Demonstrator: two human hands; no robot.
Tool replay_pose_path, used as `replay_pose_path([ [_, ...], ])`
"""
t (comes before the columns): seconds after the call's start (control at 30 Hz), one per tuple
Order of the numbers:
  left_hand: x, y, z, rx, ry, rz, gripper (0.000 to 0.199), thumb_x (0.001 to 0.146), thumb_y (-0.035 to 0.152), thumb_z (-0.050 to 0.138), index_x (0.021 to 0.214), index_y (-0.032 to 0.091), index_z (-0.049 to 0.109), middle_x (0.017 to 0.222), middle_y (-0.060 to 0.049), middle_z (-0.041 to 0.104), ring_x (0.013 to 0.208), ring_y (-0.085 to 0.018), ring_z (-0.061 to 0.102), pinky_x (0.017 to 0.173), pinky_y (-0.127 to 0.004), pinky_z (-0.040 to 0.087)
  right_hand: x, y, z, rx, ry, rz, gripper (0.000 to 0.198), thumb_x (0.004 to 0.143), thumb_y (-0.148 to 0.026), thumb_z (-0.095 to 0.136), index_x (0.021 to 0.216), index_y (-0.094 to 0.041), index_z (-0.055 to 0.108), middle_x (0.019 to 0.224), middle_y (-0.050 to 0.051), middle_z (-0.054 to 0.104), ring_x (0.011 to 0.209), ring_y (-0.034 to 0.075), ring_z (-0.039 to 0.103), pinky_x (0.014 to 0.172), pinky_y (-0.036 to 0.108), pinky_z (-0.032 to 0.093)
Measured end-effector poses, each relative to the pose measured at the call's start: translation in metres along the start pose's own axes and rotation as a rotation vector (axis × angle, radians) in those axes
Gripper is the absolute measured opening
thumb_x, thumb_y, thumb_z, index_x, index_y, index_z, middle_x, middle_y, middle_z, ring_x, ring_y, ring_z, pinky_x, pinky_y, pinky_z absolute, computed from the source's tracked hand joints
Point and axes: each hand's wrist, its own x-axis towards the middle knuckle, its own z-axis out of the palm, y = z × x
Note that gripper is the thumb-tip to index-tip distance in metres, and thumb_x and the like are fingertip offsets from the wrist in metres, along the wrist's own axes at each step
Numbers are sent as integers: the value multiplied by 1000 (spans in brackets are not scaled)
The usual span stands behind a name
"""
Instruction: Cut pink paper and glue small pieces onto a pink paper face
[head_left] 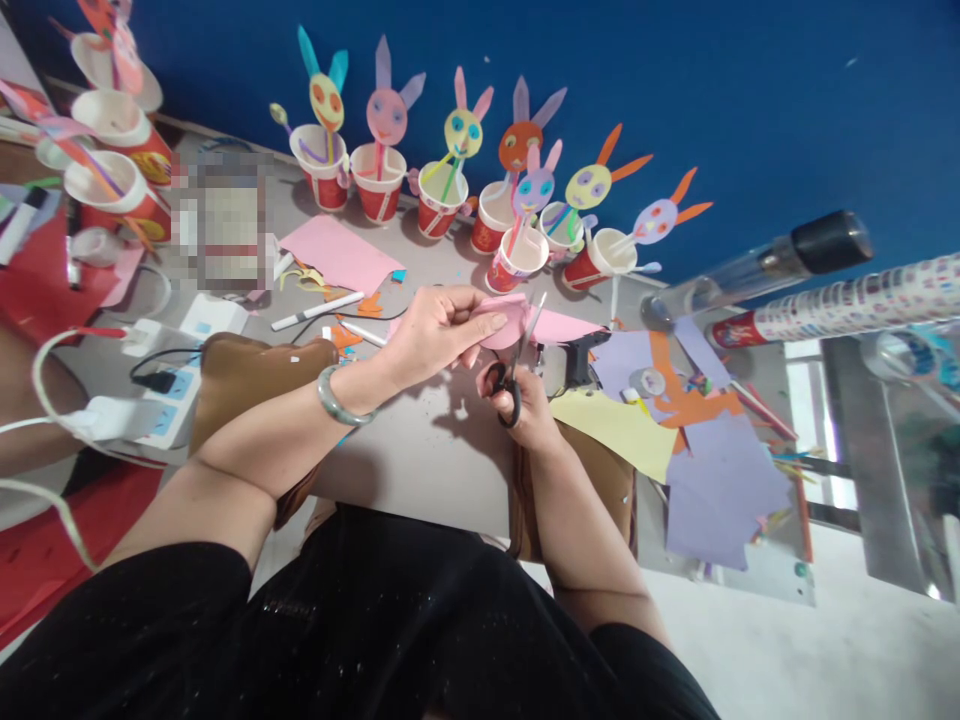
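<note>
Between thumb and fingers, my left hand point(435, 335) pinches a piece of pink paper point(502, 322) above the middle of the table. My right hand point(529, 408) grips a pair of scissors with black handles point(505, 392), fingers through the loops. The blades point up and away from me, right at the right edge of the pink paper. More pink paper point(562, 325) shows just beyond the blades; whether it joins the held piece I cannot tell. A bangle circles my left wrist.
Red paper cups with paper rabbit heads point(379, 190) line the blue wall. A pink sheet point(337, 250), paper scraps and pens lie at left, near a power strip point(169, 405). Purple sheets point(720, 490), a yellow sheet point(615, 430) and a glue gun point(585, 355) lie right, before stacked cups point(855, 300).
</note>
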Motion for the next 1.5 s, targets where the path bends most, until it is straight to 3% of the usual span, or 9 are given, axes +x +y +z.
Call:
replay_pose_path([
  [0.77,0,0,-5,43,-8,-29,58,79,72,79,75,15,66,44,4,57,36,-4,43,38,-20,29,-1,5,-4,-17,43,12,74,65,-93,71,67,-20,55,63,-1,55,57,12,44,56,29,34],
  [1.0,1,5,-8,72,-24,-36,54,85,66,78,68,17,59,43,4,55,36,-4,41,39,-20,28,0,1,-5,-30,34,15,75,65,-93,70,66,-21,54,60,-1,54,57,12,44,55,28,33],
  [1.5,2,11,-9,109,-20,-8,52,84,63,79,68,17,61,41,6,50,36,-3,36,39,-21,25,0,0,-5,-20,22,34,73,64,-91,74,64,-20,58,60,-1,54,56,11,42,56,29,34],
])
